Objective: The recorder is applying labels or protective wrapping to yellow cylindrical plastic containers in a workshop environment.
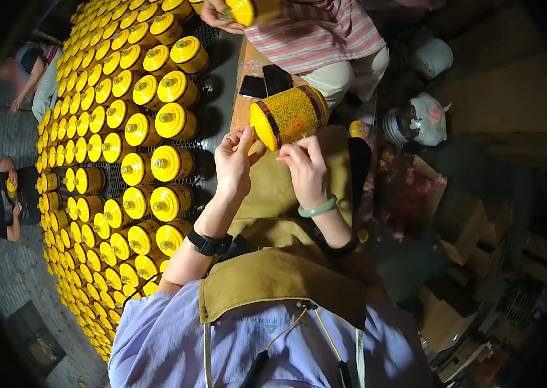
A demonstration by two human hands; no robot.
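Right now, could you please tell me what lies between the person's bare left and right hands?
In the head view, the yellow patterned cylinder reaches into the top of the gap, with olive cloth showing below.

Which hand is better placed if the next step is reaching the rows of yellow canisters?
Probably the left hand: it's nearer the yellow canisters, on that side, though it's at the lid end of the patterned canister. The right hand is farther away.

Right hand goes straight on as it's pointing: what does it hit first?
Likely the yellow canister, directly ahead of the right hand; depth is unclear, so they may already touch.
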